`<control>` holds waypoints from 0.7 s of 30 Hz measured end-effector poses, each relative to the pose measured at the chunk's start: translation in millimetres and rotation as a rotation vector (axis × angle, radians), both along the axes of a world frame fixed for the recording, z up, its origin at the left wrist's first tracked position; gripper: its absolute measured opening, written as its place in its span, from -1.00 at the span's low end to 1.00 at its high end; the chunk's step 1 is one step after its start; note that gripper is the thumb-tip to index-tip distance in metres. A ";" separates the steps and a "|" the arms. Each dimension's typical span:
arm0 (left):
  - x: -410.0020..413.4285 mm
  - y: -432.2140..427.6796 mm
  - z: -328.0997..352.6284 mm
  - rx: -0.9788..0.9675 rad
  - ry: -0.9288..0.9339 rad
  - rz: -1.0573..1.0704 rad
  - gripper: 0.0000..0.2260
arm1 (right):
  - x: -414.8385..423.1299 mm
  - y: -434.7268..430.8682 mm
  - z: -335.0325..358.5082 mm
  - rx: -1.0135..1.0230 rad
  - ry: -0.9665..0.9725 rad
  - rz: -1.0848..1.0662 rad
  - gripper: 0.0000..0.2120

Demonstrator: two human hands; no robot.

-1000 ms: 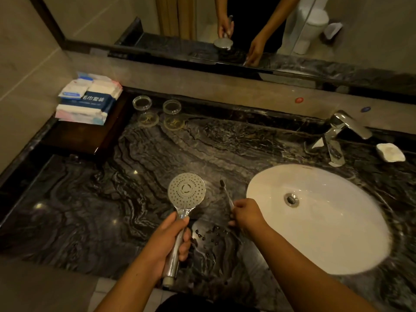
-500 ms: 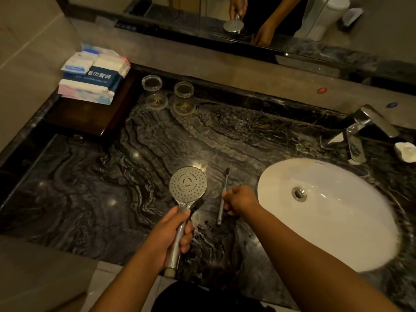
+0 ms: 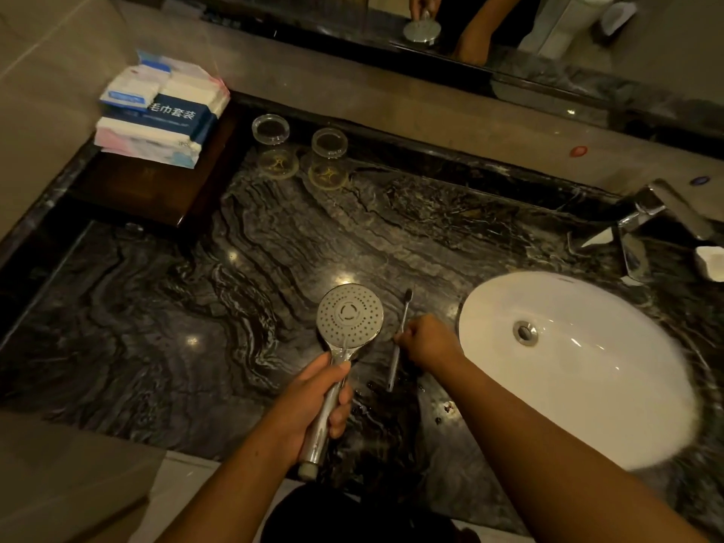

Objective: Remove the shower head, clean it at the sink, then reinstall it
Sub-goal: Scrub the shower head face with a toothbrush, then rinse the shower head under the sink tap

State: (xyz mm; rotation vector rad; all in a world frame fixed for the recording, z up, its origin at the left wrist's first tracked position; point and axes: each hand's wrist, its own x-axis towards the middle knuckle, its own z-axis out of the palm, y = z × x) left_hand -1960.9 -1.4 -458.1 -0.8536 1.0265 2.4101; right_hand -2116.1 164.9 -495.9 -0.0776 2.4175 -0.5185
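Two grips: left hand [image 3: 313,401] wraps the shower head [image 3: 350,316], right hand [image 3: 429,340] pinches the toothbrush [image 3: 405,307], fingertips hidden; corner packet [image 3: 172,115] reads 毛巾套装.

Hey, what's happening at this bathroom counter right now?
A person stands at a dark marble counter with the shower head detached, no hose on it. The left hand grips it by the handle, spray face up. The right hand holds a toothbrush just beside it, over the counter. Both are left of the white sink, and no water shows at the tap.
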 end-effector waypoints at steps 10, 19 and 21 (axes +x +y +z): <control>-11.6 17.6 5.2 -0.108 0.075 -0.049 -0.84 | 22.8 7.6 41.9 -0.214 -0.124 -0.151 -0.86; -38.0 66.8 27.1 -0.030 0.169 -0.060 -0.75 | 48.5 43.0 104.7 -1.042 -0.471 -0.503 -0.64; -44.4 88.7 34.6 -0.041 0.208 -0.072 -0.78 | 47.9 60.6 107.2 -1.097 -0.419 -0.530 -0.66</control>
